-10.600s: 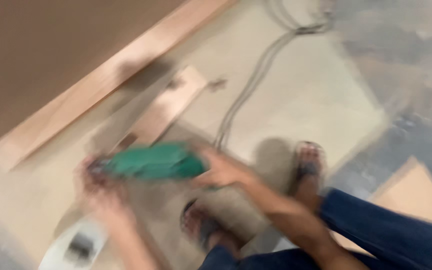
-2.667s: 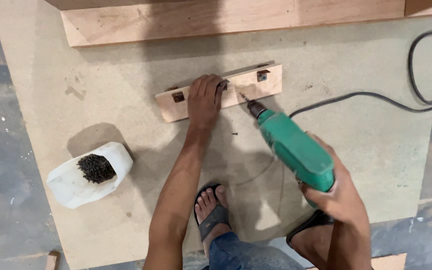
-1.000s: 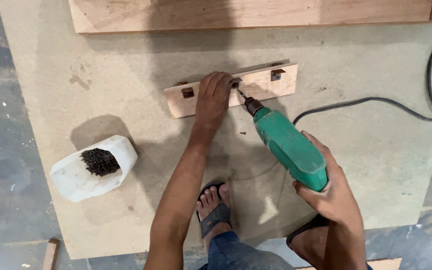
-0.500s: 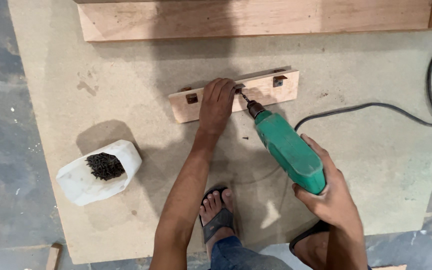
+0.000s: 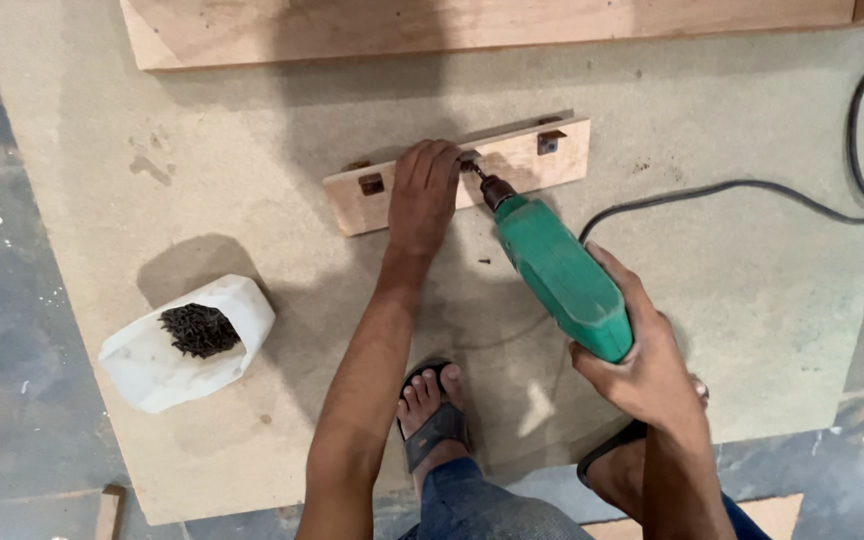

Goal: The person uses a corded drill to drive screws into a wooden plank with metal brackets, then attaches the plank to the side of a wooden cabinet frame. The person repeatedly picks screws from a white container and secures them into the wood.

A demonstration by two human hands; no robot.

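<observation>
A short wooden strip (image 5: 532,160) with small square cut-outs lies on a large beige board (image 5: 742,300). My left hand (image 5: 422,195) presses flat on the strip's middle, fingers by the drill tip. My right hand (image 5: 642,365) grips the rear of a green corded drill (image 5: 557,275), tilted with its bit touching the strip beside my left fingers.
A cut-open white plastic jug (image 5: 187,345) holding dark screws sits at the left on the board. A long wooden plank (image 5: 472,25) runs along the top. The drill's black cable (image 5: 752,190) curves off to the right. My sandalled feet (image 5: 437,410) rest on the board's near edge.
The view has shifted slightly; the strip and jug sit a little lower and rightward in frame. Both hands keep the same hold, drill bit still at the strip.
</observation>
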